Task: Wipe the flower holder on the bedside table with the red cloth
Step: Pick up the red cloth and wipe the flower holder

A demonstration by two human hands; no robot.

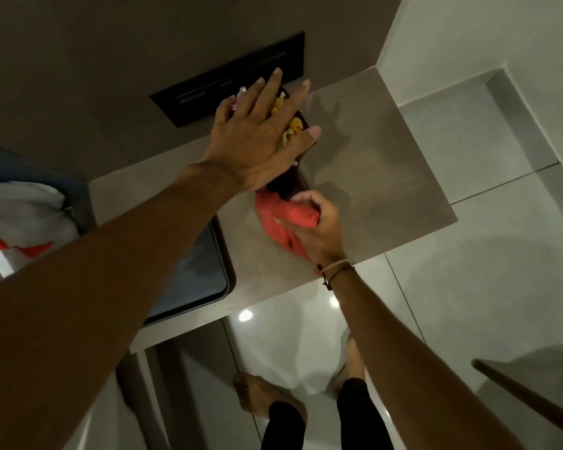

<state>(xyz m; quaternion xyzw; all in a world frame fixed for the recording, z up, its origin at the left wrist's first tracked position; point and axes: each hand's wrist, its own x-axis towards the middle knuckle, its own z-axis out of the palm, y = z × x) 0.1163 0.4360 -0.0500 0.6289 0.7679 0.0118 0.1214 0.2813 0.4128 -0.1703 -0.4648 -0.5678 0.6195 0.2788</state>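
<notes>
While the left hand lies spread flat over the flowers, likely steadying the holder | right hand clutches bunched cloth against holder's near end | holder on table by wall

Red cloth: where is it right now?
Head view, centre: the red cloth is bunched in the right hand on the bedside table, against the near end of the dark flower holder.

Pale wood bedside table, dark flower holder and red cloth on top
</notes>
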